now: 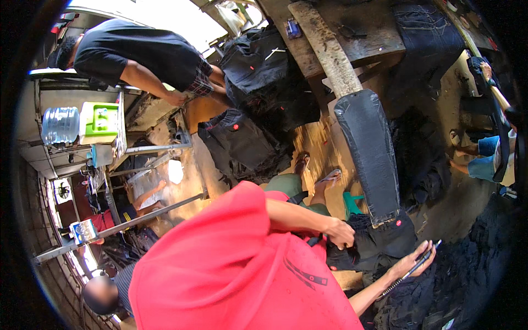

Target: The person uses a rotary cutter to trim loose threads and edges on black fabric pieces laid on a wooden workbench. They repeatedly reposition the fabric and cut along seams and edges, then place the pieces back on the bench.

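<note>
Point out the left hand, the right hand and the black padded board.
Left hand (340, 232), head view, knuckles, gripping dark shorts (379, 242).
Right hand (413, 262), head view, palm, holding a thin tool.
Padded board (368, 154), head view, mid-surface.

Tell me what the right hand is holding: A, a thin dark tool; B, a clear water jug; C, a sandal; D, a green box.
A: the right hand has a thin dark tool lying along its fingers, while the left hand grips a dark garment.
</note>
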Tool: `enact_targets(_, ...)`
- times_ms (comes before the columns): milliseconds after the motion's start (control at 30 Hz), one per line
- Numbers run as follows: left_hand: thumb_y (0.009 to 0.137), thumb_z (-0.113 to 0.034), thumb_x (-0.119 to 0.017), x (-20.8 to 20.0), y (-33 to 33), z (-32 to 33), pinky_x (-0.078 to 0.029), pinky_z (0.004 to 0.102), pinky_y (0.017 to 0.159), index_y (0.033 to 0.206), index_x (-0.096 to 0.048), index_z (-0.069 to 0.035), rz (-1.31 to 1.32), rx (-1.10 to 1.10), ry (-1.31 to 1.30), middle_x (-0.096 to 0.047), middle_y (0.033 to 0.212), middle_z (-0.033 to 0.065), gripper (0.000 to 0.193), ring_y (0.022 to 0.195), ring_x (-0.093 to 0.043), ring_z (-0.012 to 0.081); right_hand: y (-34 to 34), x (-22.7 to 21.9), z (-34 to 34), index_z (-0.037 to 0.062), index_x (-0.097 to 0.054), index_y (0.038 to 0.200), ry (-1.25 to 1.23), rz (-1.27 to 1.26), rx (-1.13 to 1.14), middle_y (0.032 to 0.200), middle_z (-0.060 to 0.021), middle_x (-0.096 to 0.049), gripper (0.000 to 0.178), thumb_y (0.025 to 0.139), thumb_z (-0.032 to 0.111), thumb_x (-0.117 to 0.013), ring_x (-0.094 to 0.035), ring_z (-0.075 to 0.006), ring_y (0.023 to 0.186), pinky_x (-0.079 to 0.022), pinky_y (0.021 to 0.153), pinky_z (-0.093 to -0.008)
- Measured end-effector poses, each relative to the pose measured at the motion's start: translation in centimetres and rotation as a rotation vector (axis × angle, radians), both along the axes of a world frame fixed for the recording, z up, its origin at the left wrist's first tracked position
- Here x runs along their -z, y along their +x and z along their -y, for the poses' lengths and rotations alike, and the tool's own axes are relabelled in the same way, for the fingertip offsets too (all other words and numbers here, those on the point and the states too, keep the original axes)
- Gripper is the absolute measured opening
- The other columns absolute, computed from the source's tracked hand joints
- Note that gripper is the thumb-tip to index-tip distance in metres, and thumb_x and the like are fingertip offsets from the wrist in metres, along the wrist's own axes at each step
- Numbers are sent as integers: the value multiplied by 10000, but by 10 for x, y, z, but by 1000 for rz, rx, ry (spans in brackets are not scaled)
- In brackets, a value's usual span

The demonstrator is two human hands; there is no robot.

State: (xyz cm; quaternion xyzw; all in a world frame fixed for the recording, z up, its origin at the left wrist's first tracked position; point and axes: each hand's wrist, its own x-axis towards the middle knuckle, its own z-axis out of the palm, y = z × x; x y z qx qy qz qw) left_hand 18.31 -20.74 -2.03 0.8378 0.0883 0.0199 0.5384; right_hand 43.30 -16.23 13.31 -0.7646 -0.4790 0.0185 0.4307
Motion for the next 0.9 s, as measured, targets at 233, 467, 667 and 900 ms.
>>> enact_targets(233, 996, -179, -739, -132, -202, -23, -610, 467, 852, 1203, -731, -57, 168, -795, -48, -766, 1068, 150, 241, 988, -749, 385, -89, 11, -10, -73, -679, 1296, -35, -86, -209, 1236, -193, -776, 294, 1071, 103, -744, -750, -289, 1118, -590, 1039, -422)
enact_targets(467, 978, -171, -778, -184, -398, -96, -526, 439, 894, 1067, -774, -81, 97, -1224, 378, -743, 941, 102, 127, 962, -694, 344, -185, -11, -33, -31, -686, 1330, -18, -204, -324, 1269, -174, -775, 307, 1066, 109, -755, -744, -246, 1138, -588, 1039, -391)
enact_targets(667, 1017, -144, -733, -167, -589, -199, -573, 425, 900, 1142, -776, -25, 82, -1446, 382, -791, 1050, 161, 178, 987, -754, 329, -227, -24, -31, -38, -701, 1301, -1, -148, -333, 1241, -179, -776, 280, 1066, 106, -753, -742, -248, 1152, -581, 1056, -395)
enact_targets(900, 995, -266, -777, -70, -742, -277, -355, 491, 1297, 1724, -311, -63, -550, -1653, 632, -427, 1695, 308, 889, 1582, -423, 431, -246, -11, 12, -20, -712, 1274, -101, -359, -214, 1188, -149, -778, 264, 1049, 104, -775, -732, -217, 1116, -593, 993, -378)
